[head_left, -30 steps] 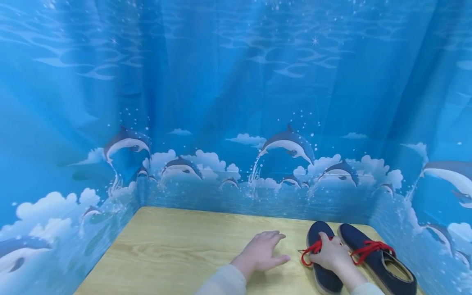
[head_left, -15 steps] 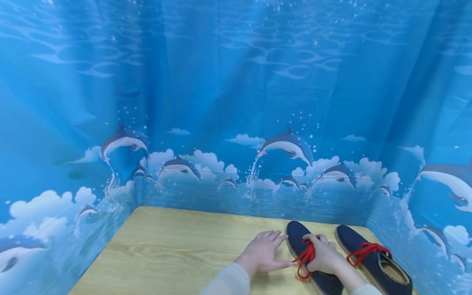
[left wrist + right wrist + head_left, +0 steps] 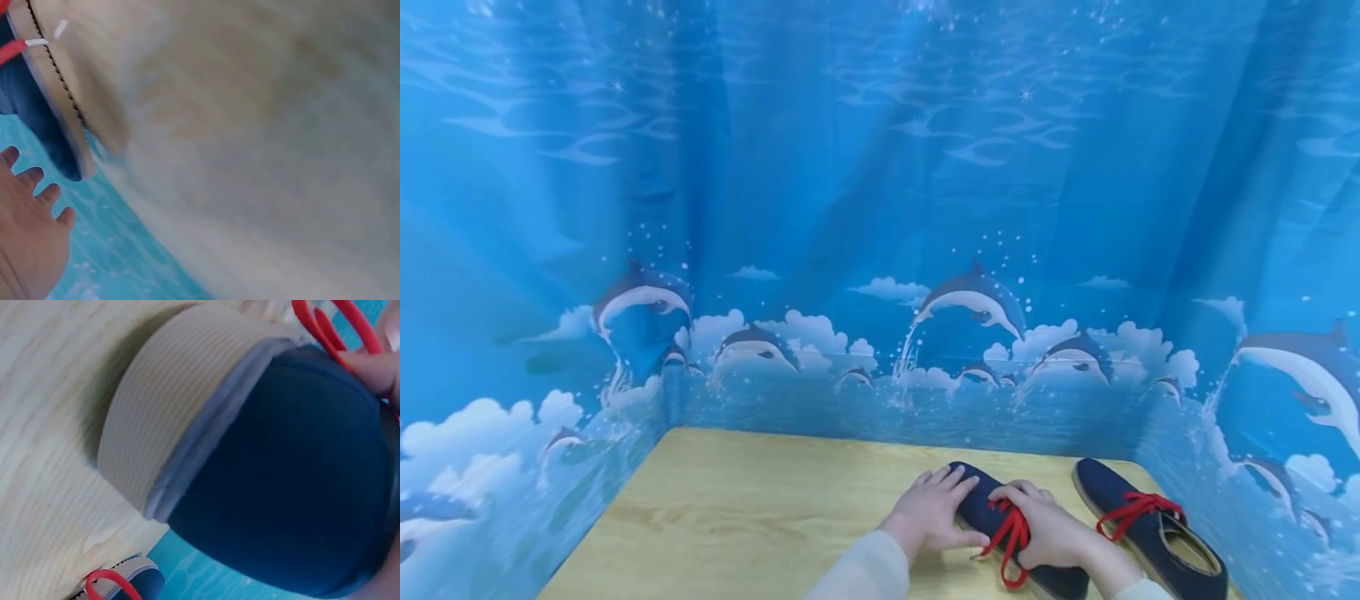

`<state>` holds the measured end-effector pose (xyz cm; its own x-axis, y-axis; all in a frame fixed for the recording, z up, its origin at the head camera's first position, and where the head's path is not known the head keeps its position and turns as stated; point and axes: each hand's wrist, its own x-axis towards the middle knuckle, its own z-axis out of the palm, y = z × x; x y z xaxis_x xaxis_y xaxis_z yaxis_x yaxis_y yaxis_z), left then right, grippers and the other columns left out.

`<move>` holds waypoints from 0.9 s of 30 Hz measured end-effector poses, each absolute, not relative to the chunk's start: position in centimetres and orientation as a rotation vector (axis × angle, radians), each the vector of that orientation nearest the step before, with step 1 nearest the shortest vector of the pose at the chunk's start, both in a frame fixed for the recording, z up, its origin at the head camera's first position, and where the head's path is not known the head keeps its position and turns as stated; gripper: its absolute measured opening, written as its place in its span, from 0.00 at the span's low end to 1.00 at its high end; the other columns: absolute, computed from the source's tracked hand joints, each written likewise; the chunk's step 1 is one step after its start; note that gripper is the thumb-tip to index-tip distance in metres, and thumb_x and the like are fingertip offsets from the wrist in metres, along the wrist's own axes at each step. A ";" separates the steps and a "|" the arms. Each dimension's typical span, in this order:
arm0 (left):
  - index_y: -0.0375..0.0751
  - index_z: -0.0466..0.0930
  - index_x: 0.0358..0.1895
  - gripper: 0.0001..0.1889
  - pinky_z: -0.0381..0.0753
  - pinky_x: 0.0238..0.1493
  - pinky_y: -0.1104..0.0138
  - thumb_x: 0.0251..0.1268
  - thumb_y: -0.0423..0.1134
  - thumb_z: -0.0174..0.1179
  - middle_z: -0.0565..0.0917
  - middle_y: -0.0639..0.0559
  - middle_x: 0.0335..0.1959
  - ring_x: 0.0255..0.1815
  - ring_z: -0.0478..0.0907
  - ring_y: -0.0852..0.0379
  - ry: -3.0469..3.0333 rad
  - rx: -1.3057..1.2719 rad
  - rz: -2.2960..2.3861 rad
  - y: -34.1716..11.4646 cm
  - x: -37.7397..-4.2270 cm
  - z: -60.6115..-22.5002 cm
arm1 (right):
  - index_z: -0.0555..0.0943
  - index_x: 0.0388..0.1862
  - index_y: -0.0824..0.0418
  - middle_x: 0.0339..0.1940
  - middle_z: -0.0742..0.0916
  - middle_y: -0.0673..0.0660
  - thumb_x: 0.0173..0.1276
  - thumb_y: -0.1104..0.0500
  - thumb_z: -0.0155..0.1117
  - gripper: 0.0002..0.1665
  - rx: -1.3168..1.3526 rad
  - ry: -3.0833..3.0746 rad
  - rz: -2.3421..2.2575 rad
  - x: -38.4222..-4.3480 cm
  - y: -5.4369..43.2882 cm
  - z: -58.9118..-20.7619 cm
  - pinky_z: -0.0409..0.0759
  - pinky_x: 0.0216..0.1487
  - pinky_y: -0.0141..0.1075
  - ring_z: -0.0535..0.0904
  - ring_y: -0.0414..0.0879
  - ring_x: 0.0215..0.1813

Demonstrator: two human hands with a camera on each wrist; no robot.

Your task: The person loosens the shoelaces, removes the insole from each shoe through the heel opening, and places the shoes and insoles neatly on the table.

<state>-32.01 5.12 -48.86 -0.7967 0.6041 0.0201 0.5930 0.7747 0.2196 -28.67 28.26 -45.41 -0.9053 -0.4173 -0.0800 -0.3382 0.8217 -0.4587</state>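
A navy canvas shoe [image 3: 979, 505] with red laces [image 3: 1013, 533] and a beige sole lies on the wooden tabletop. My right hand [image 3: 1047, 527] grips it over the lace area, fingers on the far side and thumb on the near side. At its left, my left hand [image 3: 929, 515] has its fingers spread, their tips over the toe in the head view; touching is hard to tell. The left wrist view shows the left hand [image 3: 31, 228] beside the shoe [image 3: 44, 119]. Close up in the right wrist view is the shoe's heel [image 3: 281, 475].
A matching navy shoe [image 3: 1108, 487] with tied red laces stands at the table's right edge. The light wooden tabletop [image 3: 737, 517] extends to the left. Blue curtains [image 3: 880, 208] printed with dolphins enclose the back and both sides.
My right hand has moved the shoe leftward, away from its matching shoe and toward my left hand. The left hand stays nearly in place, its fingertips now over the toe.
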 end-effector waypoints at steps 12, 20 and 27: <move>0.65 0.55 0.79 0.50 0.55 0.77 0.54 0.54 0.83 0.47 0.54 0.58 0.81 0.80 0.53 0.54 2.921 0.926 0.330 3.9 -32.2 -50.3 | 0.73 0.64 0.46 0.67 0.71 0.61 0.41 0.62 0.83 0.49 -0.857 2.672 -0.664 -28.4 28.5 -45.0 0.78 0.48 0.55 0.69 0.65 0.61; 0.67 0.62 0.76 0.47 0.60 0.75 0.56 0.52 0.82 0.52 0.63 0.57 0.76 0.76 0.61 0.52 2.968 0.932 0.277 3.7 -32.4 -49.8 | 0.72 0.64 0.43 0.69 0.69 0.61 0.43 0.62 0.83 0.48 -0.876 2.620 -0.657 -28.5 28.4 -44.7 0.78 0.49 0.50 0.67 0.63 0.63; 0.73 0.63 0.74 0.44 0.64 0.73 0.57 0.52 0.81 0.53 0.68 0.55 0.71 0.71 0.65 0.50 2.989 0.880 0.237 3.7 -32.2 -49.1 | 0.72 0.66 0.42 0.70 0.70 0.60 0.45 0.57 0.84 0.48 -0.877 2.650 -0.657 -28.7 28.2 -45.2 0.79 0.51 0.48 0.67 0.63 0.64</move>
<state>-32.22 3.72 -49.08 -0.8412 0.5401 0.0270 0.5376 0.8299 0.1494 -28.68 28.18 -45.20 -0.7790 -0.6168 -0.1128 -0.4927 0.7133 -0.4984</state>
